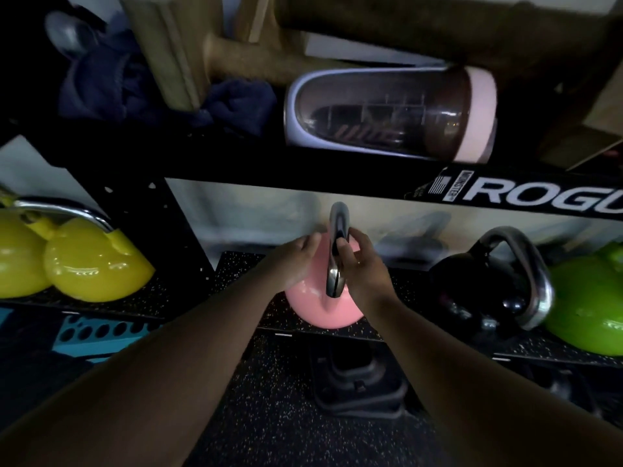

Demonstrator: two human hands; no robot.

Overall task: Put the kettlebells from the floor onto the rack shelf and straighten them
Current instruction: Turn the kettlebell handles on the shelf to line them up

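A pink kettlebell (320, 310) with a steel handle sits on the speckled rack shelf (236, 264), its base reaching the shelf's front edge. My right hand (360, 264) wraps the handle from the right side. My left hand (293, 261) rests flat against the pink body on the left, fingers apart. Two yellow kettlebells (91, 264) stand on the shelf at the left. A black kettlebell (478, 284) and a green one (586, 308) stand at the right.
A black rack beam (505, 197) with white lettering runs just above the pink kettlebell's handle. On the upper shelf lie a clear shaker bottle (387, 116) with a pink lid, dark blue cloth (108, 79) and wooden pieces. A black object (357, 382) sits on the speckled floor below.
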